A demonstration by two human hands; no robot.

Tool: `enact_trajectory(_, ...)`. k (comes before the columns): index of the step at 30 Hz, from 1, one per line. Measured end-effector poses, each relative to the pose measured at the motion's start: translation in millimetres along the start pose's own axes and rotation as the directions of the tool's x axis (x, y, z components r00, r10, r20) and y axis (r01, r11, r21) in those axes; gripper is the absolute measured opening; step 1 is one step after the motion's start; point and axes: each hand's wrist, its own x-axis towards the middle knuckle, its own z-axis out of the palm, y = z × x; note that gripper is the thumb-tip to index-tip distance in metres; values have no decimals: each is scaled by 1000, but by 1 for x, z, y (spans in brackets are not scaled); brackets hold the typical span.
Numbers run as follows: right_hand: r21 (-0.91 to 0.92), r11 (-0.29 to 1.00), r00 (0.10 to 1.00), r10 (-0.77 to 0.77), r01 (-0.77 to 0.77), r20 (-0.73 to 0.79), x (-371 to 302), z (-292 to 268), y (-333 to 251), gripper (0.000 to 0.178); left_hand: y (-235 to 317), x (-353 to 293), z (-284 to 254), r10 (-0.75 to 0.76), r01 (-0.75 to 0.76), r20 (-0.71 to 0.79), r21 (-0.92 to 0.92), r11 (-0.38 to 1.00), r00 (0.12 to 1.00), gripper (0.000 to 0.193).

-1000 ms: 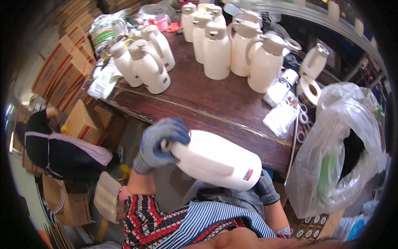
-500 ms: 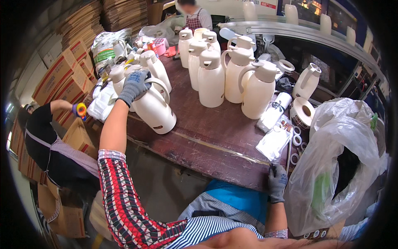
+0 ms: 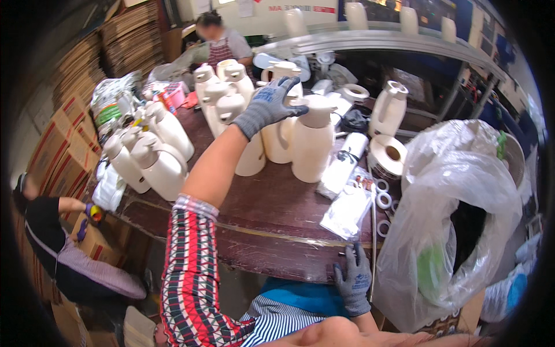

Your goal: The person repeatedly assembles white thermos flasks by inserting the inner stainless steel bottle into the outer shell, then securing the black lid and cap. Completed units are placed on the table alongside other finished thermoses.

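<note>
My left hand point(image 3: 267, 105), in a grey work glove, reaches over a group of cream vacuum jugs on the dark red table point(image 3: 260, 202). Its thumb and fingers are spread, with nothing held. Closest to the thumb is the front jug point(image 3: 313, 147), upright with a lidded top; whether they touch I cannot tell. The hand and forearm partly hide the jugs behind. My right hand point(image 3: 354, 279), gloved too, rests at the table's front edge with fingers extended. At the table's left, another jug point(image 3: 162, 173) stands by several more.
To the right lie a white plastic packet point(image 3: 347, 214), a tape roll point(image 3: 388, 156) and small white rings point(image 3: 383, 200). A large clear plastic bag point(image 3: 462, 168) bulges beside the table. One co-worker point(image 3: 222, 43) is behind it, another point(image 3: 58, 243) at left near cardboard boxes point(image 3: 55, 139).
My left hand has let go of the jug at the left and swung right to the jug group, opening. That jug now stands upright. The view has turned right.
</note>
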Motion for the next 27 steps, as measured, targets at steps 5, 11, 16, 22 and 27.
enact_trajectory(5,-23,995,995,-98,99,35,-22,-4,8,59,30,31,53,15,-41,330,73,996,944,109)
enact_trajectory(11,711,640,957,181,-290,228,-30,-6,14,59,119,-83,-49,286,-287,88,-3,958,954,100)
enact_trajectory(16,956,168,970,33,-242,240,-8,26,48,81,211,-209,-162,606,-558,132,-274,783,785,88)
enact_trajectory(22,907,11,905,63,-421,420,-121,-69,20,52,230,-350,-84,-436,337,63,-738,585,898,75)
enact_trajectory(27,785,617,974,-206,55,95,-184,-78,8,35,221,-396,6,-378,613,528,-776,150,761,60)
